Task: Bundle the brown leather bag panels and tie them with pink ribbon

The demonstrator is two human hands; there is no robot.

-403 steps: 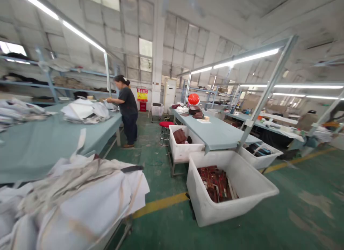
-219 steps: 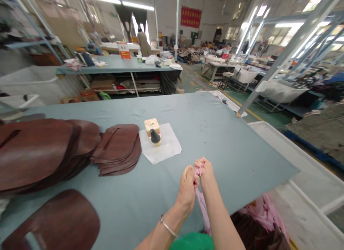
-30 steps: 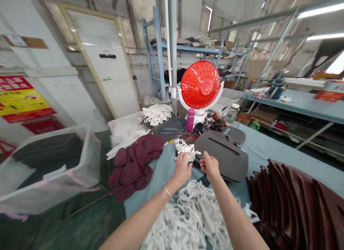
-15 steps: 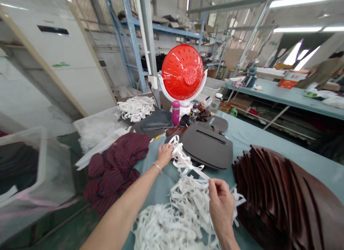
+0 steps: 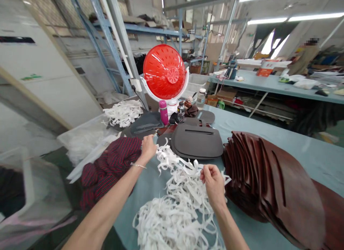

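My left hand (image 5: 148,146) is at the far end of the tangled white strips, next to the striped cloth. Its fingers are curled together over the spot where a small yellow tool lay; what they hold is mostly hidden. With thumb and forefinger, my right hand (image 5: 213,180) pinches a white strip (image 5: 192,167) above the pile. Beneath and nearer to me lies a big heap of loose white strips (image 5: 169,225). A dark red and black striped cloth (image 5: 113,164) is bunched beside my left forearm.
Brown leather-like panels (image 5: 268,178) are stacked at the right, grey flat pieces (image 5: 197,142) in the middle. Behind stand a pink bottle (image 5: 163,113), a dark small bottle (image 5: 181,112) and a red heater (image 5: 165,72). Plastic bins (image 5: 40,192) are at left; a person (image 5: 305,60) is far right.
My left hand has moved off the white strips, leftward onto the yellow tool's place. My right hand still pinches a strip, which has gone slack. The view has turned right.
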